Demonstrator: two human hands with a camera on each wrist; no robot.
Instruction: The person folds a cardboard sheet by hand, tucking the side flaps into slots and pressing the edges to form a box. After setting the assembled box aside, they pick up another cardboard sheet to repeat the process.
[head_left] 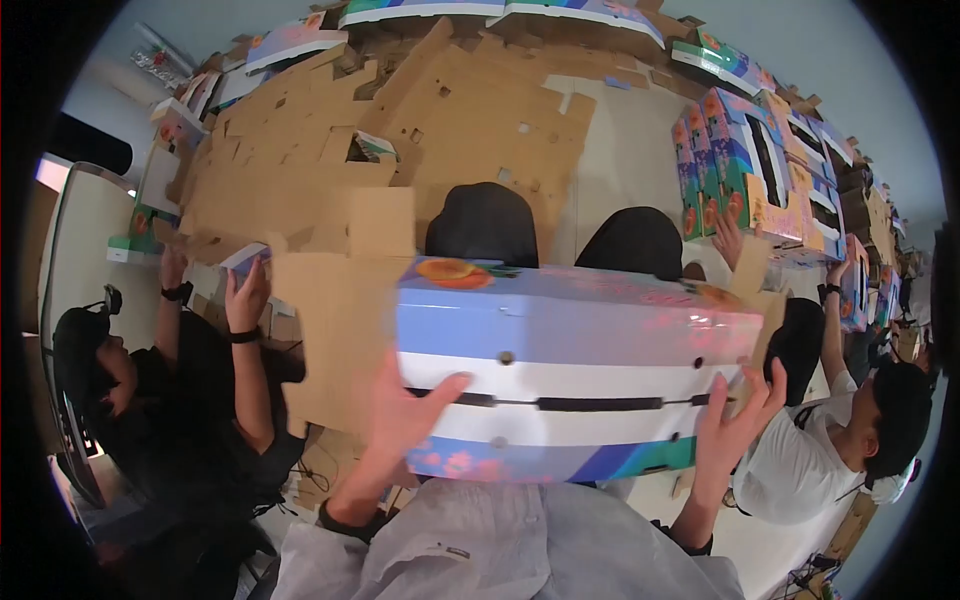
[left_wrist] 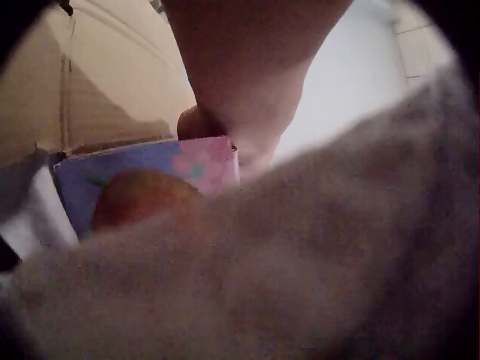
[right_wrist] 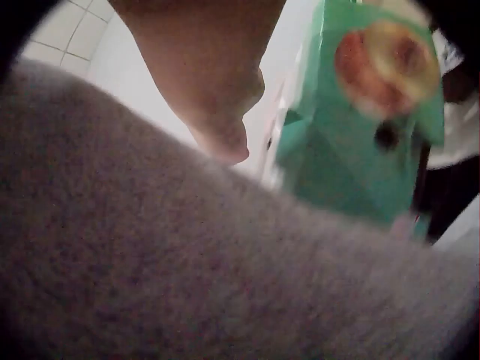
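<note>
In the head view a fruit-printed carton point(head_left: 590, 310), blue and pink with a white double strip and a dark slot along it, lies crosswise over my lap. My left hand point(head_left: 405, 400) grips its left end, thumb on the white strip. At the opposite end, my right hand point(head_left: 735, 415) holds the carton with thumb and fingers spread over the edge. The left wrist view shows the blue and pink end panel point(left_wrist: 120, 176), partly hidden by a sleeve. A green end panel point(right_wrist: 337, 165) with a fruit picture appears beside my right hand point(right_wrist: 214, 82) in the right wrist view.
Flattened brown cardboard point(head_left: 480, 120) covers the floor ahead, and another brown sheet point(head_left: 340, 330) stands left of the carton. Finished-looking cartons point(head_left: 740, 170) are grouped at the right. One person point(head_left: 190, 400) sits at left holding a small piece; another person point(head_left: 810, 460) reaches toward the cartons.
</note>
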